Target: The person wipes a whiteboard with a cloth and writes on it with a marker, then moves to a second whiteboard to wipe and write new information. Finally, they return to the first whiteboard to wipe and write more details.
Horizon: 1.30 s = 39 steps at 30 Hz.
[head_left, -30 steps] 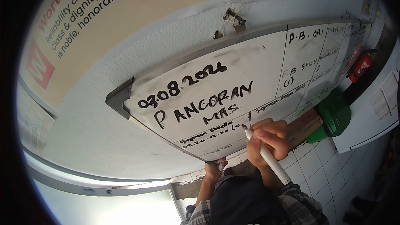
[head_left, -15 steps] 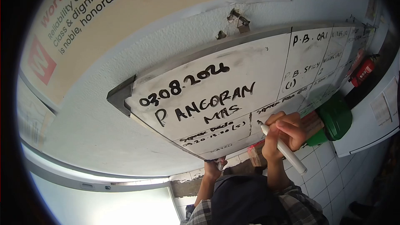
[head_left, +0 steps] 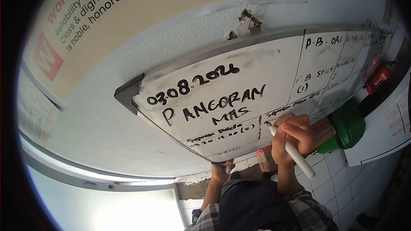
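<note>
A whiteboard hangs on the wall, with black handwriting, ruled boxes and grey smudges. My right hand is closed around a white marker, its dark tip against the board just under a line of writing in the lower middle box. A small dark mark shows beside the tip. At the board's lower left edge is my left hand, fingers curled together. Something small and whitish shows between them, too small to name.
A green bin and a cardboard box stand below the board. A red fire extinguisher is at the right. Above hangs a printed poster. White tiles cover the floor.
The view has shifted slightly, moving the board a little right in the frame. The marker tip stays in the same box, and a small dark mark beside it is now visible. Both grips look unchanged.
</note>
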Available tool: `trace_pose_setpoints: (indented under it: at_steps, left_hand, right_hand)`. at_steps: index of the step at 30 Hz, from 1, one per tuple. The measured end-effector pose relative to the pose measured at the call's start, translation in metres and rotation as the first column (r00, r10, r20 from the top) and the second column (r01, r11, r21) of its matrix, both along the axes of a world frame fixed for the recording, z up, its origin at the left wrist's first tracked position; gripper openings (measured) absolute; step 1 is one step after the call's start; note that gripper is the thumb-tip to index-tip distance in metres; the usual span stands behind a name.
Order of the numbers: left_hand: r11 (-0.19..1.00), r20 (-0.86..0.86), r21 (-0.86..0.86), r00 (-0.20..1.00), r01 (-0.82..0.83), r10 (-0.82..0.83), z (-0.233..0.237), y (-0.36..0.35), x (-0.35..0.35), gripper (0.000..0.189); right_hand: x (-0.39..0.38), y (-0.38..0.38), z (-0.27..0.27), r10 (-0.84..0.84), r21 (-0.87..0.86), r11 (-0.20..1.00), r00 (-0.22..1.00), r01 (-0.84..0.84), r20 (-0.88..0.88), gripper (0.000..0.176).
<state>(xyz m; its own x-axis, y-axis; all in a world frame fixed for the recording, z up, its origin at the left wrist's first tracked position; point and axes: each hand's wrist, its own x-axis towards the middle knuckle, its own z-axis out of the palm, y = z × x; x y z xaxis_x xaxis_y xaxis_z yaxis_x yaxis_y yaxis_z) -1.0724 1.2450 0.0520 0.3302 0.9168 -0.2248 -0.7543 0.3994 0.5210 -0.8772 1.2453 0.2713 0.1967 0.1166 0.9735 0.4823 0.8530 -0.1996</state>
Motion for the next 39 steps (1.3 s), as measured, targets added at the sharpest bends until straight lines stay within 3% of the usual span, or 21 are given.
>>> trace_pose_setpoints:
  at_steps: [4, 6, 10, 15, 19, 27, 39]
  left_hand:
    - [0.999, 0.044, -0.033, 0.999, 0.006, -0.004, 0.003, 0.000, 0.000, 0.034]
    - [0.998, 0.062, -0.053, 0.998, -0.018, 0.021, 0.001, 0.000, 0.000, 0.032]
    - [1.000, 0.089, -0.025, 0.996, -0.004, 0.006, 0.000, 0.001, 0.000, 0.030]
    - [0.994, 0.008, -0.098, 0.999, -0.051, 0.052, 0.019, -0.002, 0.005, 0.025]
    - [0.996, 0.016, -0.073, 0.999, -0.044, 0.046, 0.016, -0.002, 0.005, 0.024]
    - [0.995, -0.030, -0.060, 0.997, -0.074, 0.073, 0.017, -0.001, 0.006, 0.024]
    - [0.994, -0.079, -0.052, 0.992, -0.099, 0.095, 0.027, -0.003, 0.010, 0.023]
  right_hand:
    - [0.003, 0.001, -0.004, 0.020, 0.040, 0.999, 0.999, -0.019, -0.027, 0.026]
    - [0.004, 0.004, -0.007, 0.056, 0.041, 0.998, 0.992, -0.052, -0.109, 0.037]
    - [0.006, 0.000, -0.005, 0.017, -0.004, 1.000, 0.999, -0.017, -0.029, 0.036]
    - [0.003, 0.003, -0.001, 0.039, 0.062, 0.998, 0.996, -0.033, -0.084, 0.043]
    - [0.007, 0.001, -0.005, 0.027, 0.008, 1.000, 1.000, -0.027, 0.000, 0.044]
    - [0.013, 0.004, -0.002, 0.028, 0.105, 0.994, 0.997, -0.020, -0.077, 0.041]
    - [0.019, 0.004, -0.008, 0.019, 0.068, 0.998, 0.993, -0.012, -0.114, 0.040]
